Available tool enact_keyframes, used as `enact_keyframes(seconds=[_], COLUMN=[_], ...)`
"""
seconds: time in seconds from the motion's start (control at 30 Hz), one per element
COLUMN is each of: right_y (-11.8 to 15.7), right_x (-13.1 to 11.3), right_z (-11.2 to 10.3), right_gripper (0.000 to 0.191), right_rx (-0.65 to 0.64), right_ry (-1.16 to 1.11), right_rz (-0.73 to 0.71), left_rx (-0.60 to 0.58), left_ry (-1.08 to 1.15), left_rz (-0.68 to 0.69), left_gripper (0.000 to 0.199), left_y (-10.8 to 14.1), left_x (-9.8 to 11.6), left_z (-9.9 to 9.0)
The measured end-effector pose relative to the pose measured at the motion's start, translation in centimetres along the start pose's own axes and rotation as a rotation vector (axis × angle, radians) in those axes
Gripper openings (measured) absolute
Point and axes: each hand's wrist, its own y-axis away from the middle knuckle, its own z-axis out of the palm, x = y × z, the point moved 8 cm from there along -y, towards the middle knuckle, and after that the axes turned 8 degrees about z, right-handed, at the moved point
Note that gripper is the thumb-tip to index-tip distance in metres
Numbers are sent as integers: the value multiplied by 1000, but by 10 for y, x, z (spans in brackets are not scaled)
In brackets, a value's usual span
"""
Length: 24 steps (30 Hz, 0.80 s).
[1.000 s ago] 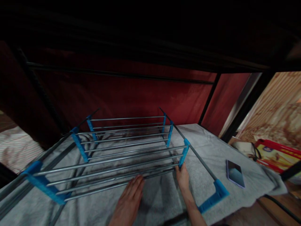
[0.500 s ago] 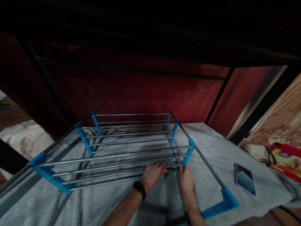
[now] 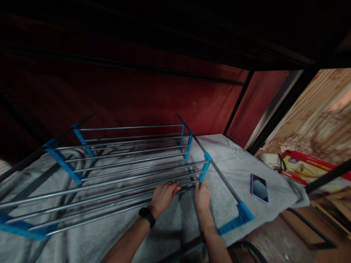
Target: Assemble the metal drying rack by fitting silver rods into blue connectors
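A rack of grey metal tubes (image 3: 120, 175) and blue plastic brackets lies across a grey blanket. My left hand (image 3: 164, 195), with a black band (image 3: 147, 217) on its wrist, rests at the lowest front tube; its fingers curl over the tube and are partly hidden. Close by on the right, my right hand (image 3: 202, 195) grips the lower end of a blue bracket (image 3: 205, 168), where the front tubes meet it. A long side tube (image 3: 223, 179) runs from that bracket's top to another blue bracket (image 3: 240, 217) near the blanket's front edge.
A phone (image 3: 259, 188) lies on the grey blanket (image 3: 233, 157) to the right. Beyond it are a white object (image 3: 270, 159) with a dark cord and a red-yellow box (image 3: 304, 166). Black metal bars (image 3: 238, 104) frame the space before a red wall (image 3: 137, 96).
The view has turned right, so the rack and hands appear farther left and more of the red-yellow box shows. Both hands keep their places on the rack.
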Motion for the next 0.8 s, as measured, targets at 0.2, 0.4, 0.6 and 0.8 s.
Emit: enact_keyframes(seconds=[0.2, 0.4, 0.6, 0.8], right_y=[0, -1, -2, -1], right_x=[-3, -3, -4, -5], right_z=[-3, -2, -2, -4], right_gripper=[38, 42, 40, 40], right_rx=[-32, -46, -51, -79], right_ry=[59, 55, 60, 88], right_rz=[21, 11, 3, 47], left_rx=[0, -27, -35, -69], left_ry=[-3, 2, 4, -7], left_rz=[0, 7, -5, -19], left_gripper=[39, 40, 37, 38], left_y=[-1, -3, -5, -5], left_x=[1, 0, -1, -3], left_z=[0, -1, -2, 0])
